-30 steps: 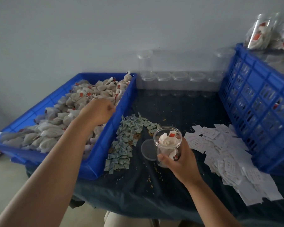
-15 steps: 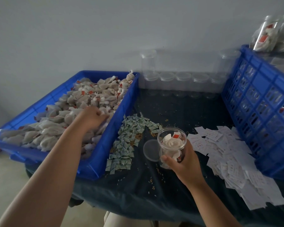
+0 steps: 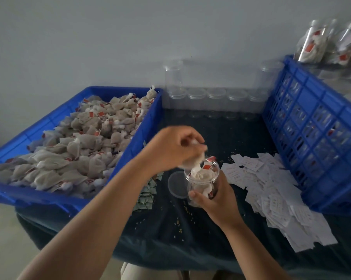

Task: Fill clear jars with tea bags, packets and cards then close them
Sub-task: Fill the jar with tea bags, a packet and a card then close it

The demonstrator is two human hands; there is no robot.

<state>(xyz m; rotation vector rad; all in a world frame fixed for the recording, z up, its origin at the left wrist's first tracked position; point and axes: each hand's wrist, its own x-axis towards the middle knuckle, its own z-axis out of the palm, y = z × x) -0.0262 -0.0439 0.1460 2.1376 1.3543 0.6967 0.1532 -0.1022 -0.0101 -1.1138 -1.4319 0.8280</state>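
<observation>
The left hand point(image 3: 170, 148) pinches a tea bag point(image 3: 192, 161) at the mouth of the jar point(image 3: 203, 178), which the right hand point(image 3: 217, 199) holds in a wrapped grip over the worktop; the jar looks heaped, so the bag may spill off.

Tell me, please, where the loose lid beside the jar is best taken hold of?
Probably pinch the lid by its rim, from above at its left edge: it lies flat on the cloth, and the jar and right hand crowd its right side.
</observation>
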